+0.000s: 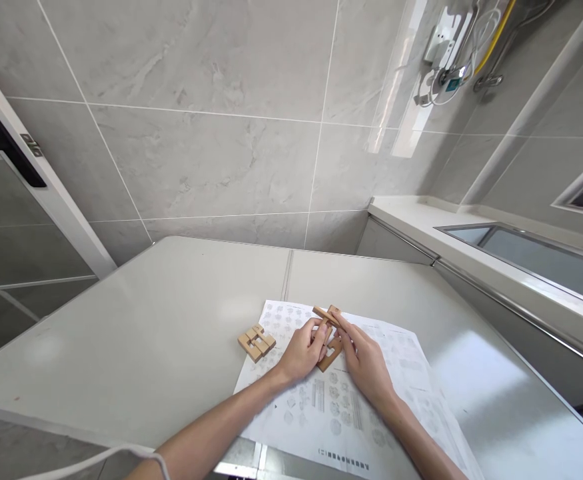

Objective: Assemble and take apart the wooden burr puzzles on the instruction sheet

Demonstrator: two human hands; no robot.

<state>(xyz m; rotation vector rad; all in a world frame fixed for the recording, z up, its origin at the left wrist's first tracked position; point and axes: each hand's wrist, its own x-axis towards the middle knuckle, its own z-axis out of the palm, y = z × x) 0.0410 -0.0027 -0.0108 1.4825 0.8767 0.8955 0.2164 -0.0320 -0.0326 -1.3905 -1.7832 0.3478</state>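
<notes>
My left hand [304, 348] is closed around brown wooden puzzle pieces, its fingertips bunched at the middle of them. From the other side, my right hand [368, 357] pinches a flat wooden strip [324, 314] that crosses over the other pieces. Below the fingers a notched wooden piece [332, 357] shows, partly covered by both hands. How the pieces fit together is hidden. Left of the hands, an assembled block of lighter wooden pieces [256, 343] lies at the edge of a printed instruction sheet [301, 433].
The sheet lies on a pale folding table [196, 293] with a seam down its middle. Behind it is a grey tiled wall [211, 160]. A counter with a glass-topped inset [536, 250] stands at right, a door [21, 160] at left. A white cable [106, 453] runs near the left forearm.
</notes>
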